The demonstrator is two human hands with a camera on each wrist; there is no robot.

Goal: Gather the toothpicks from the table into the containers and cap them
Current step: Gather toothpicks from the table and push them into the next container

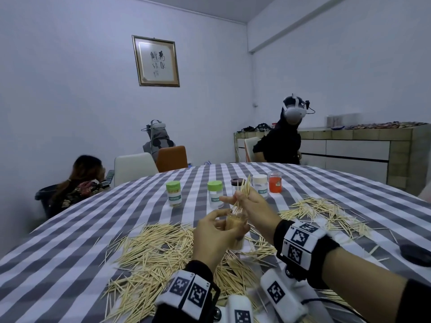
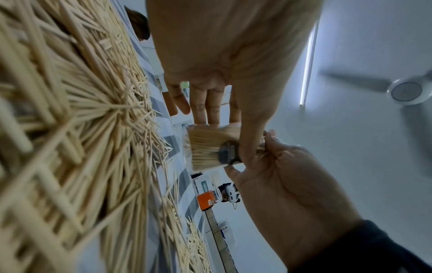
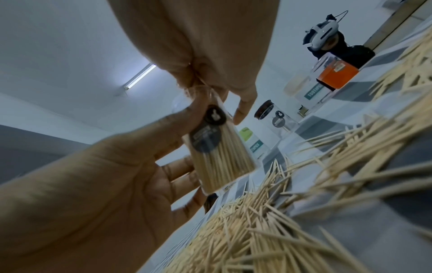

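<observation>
Nearest us, loose toothpicks [image 1: 149, 250] lie heaped on the checked tablecloth [image 1: 70, 241]. Just above the heap, our left hand [image 1: 213, 238] wraps its fingers round a clear container [image 3: 217, 147] packed with toothpicks, held off the table with its mouth uncapped. Our right hand [image 1: 253, 206] pinches a bundle of toothpicks [image 1: 243, 194], lower ends at the container's mouth. A second scatter [image 1: 326, 213] lies to the right; a dark lid [image 1: 416, 254] sits near the right edge. Beyond stand five capped containers in a row: two green-lidded [image 1: 173, 193], one dark-lidded [image 3: 273, 118], one white-lidded [image 1: 260, 185], one orange [image 1: 275, 181]. Further off, a headset-wearing person [image 1: 283, 136] stands beside the counter [image 1: 361, 145].
</observation>
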